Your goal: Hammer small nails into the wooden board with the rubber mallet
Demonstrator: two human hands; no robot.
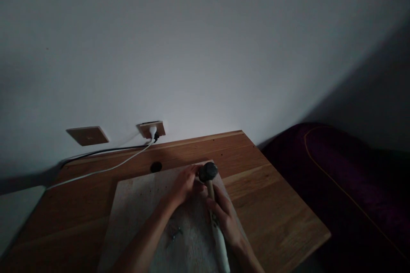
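Observation:
My right hand (225, 216) is wrapped round the pale handle of a hammer (216, 230), close below its dark, rounded head (208, 171). The handle slants down toward the bottom edge of the view. Just left of the hammer head, my left hand (185, 184) is over the far part of a light wooden board (131, 204), its fingers drawn together. What those fingers pinch, if anything, is too dark and partly hidden to tell. A few small metal pieces, perhaps nails or screws (174, 234), lie on the board between my forearms.
The board rests on a brown wooden table (272, 204) against a pale wall (205, 51). A white cable (118, 165) and a black one run along the back left to a wall socket (152, 129). A round hole (156, 166) pierces the tabletop. Dark purple fabric (336, 170) lies at right.

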